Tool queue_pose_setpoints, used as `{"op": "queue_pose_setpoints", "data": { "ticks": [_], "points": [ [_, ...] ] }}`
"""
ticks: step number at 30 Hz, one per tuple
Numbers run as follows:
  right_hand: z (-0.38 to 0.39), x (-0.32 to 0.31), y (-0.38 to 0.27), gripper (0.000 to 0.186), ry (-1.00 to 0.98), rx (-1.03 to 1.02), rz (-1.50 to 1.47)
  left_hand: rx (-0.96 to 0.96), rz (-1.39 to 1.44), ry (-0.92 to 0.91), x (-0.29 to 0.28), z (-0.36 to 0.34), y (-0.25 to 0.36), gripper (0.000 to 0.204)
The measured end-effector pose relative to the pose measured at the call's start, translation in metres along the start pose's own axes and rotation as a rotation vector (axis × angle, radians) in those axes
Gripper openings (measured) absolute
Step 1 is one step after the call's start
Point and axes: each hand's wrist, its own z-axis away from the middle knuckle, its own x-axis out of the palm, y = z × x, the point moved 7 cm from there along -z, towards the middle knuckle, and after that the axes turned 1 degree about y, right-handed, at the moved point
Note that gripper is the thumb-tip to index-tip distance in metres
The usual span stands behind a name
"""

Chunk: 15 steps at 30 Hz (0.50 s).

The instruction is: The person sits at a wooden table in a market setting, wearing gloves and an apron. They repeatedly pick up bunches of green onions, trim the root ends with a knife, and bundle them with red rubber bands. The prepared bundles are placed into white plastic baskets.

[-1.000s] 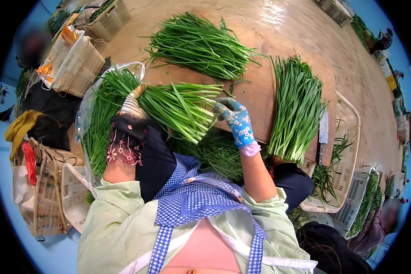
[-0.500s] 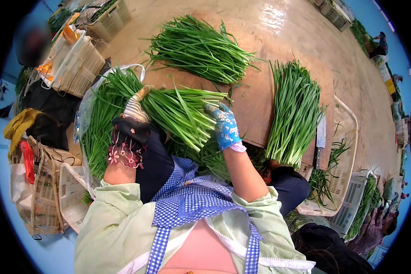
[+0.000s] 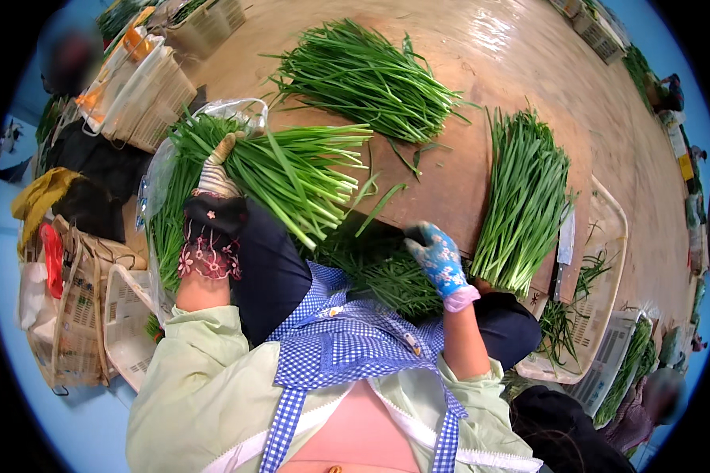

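Observation:
My left hand (image 3: 219, 169), in a striped knit glove, is closed around a bunch of garlic chives (image 3: 292, 169), whose pale stem ends fan out to the right. My right hand (image 3: 435, 256), in a blue flowered glove, is apart from the bunch, low at the board's near edge, with its fingers loosely parted and nothing visible in them. A few loose leaves (image 3: 383, 206) lie between the two hands. Beneath, a heap of chive leaves (image 3: 386, 276) fills the space before my lap. More chives (image 3: 173, 205) stand in a clear plastic bag (image 3: 151, 189) at my left.
On the brown board (image 3: 450, 189) lie a far pile of chives (image 3: 367, 79) and another pile (image 3: 525, 201) at right. A knife (image 3: 564, 248) rests beside the right pile, near a cream plastic basket (image 3: 611, 236). Stacked crates (image 3: 146, 94) stand far left.
My right hand has left the stem ends and moved down and right. My left hand has shifted slightly left with the chives. Loose leaves now show below the stem ends.

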Motion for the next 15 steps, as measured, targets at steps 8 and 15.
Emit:
{"op": "queue_pose_setpoints", "data": {
  "ticks": [8, 15],
  "points": [
    [-0.055, 0.065, -0.080, 0.050, -0.365, 0.038, -1.660, -0.095, 0.017, -0.110, 0.036, 0.009, -0.032, 0.020],
    [-0.052, 0.066, -0.069, 0.045, -0.192, 0.171, -1.311, -0.145, -0.002, -0.251, 0.028, -0.001, -0.038, 0.023]
  ]
}}
